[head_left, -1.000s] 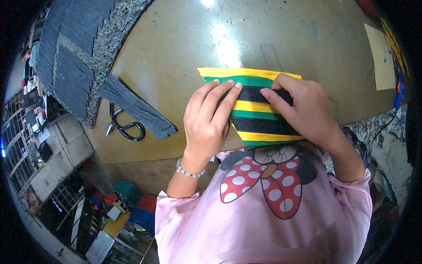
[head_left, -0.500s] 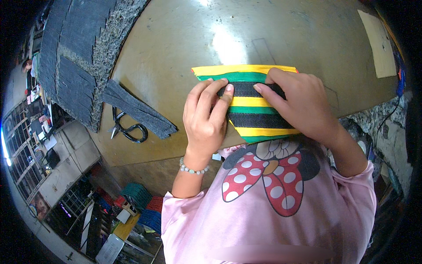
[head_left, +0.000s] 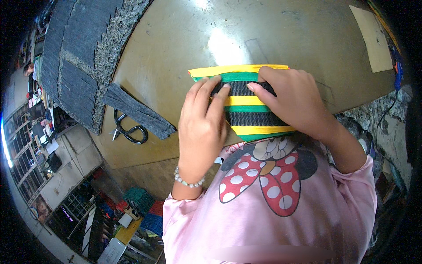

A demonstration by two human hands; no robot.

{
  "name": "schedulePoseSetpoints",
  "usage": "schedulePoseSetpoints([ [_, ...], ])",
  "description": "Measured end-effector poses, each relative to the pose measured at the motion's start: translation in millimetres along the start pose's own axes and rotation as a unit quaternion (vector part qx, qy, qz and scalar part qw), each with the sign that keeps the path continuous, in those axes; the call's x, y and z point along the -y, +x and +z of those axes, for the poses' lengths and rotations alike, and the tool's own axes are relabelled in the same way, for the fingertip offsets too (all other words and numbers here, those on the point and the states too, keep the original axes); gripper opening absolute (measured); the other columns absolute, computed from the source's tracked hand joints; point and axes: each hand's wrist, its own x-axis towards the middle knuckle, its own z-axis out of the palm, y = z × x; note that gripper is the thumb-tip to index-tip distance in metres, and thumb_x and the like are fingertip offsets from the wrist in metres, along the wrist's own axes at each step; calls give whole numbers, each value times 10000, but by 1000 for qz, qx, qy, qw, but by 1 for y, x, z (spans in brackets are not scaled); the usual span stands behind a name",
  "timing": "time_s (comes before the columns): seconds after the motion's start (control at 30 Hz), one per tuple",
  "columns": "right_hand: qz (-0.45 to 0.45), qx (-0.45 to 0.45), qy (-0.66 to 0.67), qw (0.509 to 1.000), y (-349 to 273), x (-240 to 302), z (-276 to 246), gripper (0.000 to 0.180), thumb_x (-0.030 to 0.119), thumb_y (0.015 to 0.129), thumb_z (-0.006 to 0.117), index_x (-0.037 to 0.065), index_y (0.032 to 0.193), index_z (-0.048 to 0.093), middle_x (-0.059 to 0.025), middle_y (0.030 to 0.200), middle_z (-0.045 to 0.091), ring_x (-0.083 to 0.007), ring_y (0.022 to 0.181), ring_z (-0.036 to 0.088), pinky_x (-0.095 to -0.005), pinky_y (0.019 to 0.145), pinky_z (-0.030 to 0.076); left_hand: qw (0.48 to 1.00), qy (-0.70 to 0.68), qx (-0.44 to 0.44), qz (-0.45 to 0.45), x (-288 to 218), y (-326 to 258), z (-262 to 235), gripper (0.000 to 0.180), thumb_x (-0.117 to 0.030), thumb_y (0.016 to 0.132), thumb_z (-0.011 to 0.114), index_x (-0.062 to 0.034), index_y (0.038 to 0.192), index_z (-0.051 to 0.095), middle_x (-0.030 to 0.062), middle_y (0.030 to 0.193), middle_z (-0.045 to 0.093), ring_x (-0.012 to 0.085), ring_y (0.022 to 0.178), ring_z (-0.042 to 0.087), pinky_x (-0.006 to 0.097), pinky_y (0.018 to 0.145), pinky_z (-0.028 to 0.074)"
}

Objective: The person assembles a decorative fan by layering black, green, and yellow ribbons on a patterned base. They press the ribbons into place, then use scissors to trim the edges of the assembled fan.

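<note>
A flat woven-looking piece striped in yellow, green and black (head_left: 256, 119) was parked just above mid-frame, slanted along its left end, lower edge right by the pink shirt (head_left: 211, 220). The left hand (head_left: 201, 123) and right hand (head_left: 293, 97) were laid over it, apart; whether it was pinched couldn't be told. Most room was offered upward by the shiny brown tabletop (head_left: 171, 57), less leftward by the black-handled scissors (head_left: 125, 131).

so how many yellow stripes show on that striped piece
3 yellow fabric stripes: one at the far side, one across the middle, one beside the green near edge. The left hand and right hand cover some parts.
</note>
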Motion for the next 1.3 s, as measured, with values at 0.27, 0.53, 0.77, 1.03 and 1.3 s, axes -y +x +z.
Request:
schedulePoseSetpoints([
  [0.27,66,16,-62,996,-12,6,-13,331,356,894,658,37,842,588,-156,704,634,-352,658,647,-443,589,488,997,-41,66,-13,-24,-5,36,548,-209,966,556,-2,1452,408,208,1504,391,350,1420,343,466,1148,300],
  [0.53,42,4,58,997,-20,-28,-23,313,344,883,673,36,850,629,-157,727,646,-343,657,636,-441,605,469,994,-60,82,-28,-24,-7,32,551,-231,958,574,-22,1446,431,215,1518,369,366,1427,326,501,1140,296],
  [0.77,42,-7,35,998,-19,-25,-20,286,333,884,667,52,851,628,-144,713,640,-334,649,636,-442,599,468,995,-44,93,-17,-22,-9,33,533,-243,963,566,-47,1445,448,229,1527,345,390,1435,299,521,1135,289],
  [1.03,75,25,27,996,-19,-21,-23,280,358,897,631,79,876,635,-154,747,664,-367,710,663,-487,629,498,989,-146,21,-34,-16,-5,29,412,-115,924,613,-40,1328,587,240,1441,465,401,1380,396,464,1124,328],
  [1.3,58,3,-146,988,-25,14,-18,308,388,884,650,88,899,583,-101,790,648,-295,746,664,-445,671,502,987,-81,-90,-108,21,-4,9,361,-102,751,779,-46,1103,716,106,1152,636,278,1002,556,377,903,457],
])
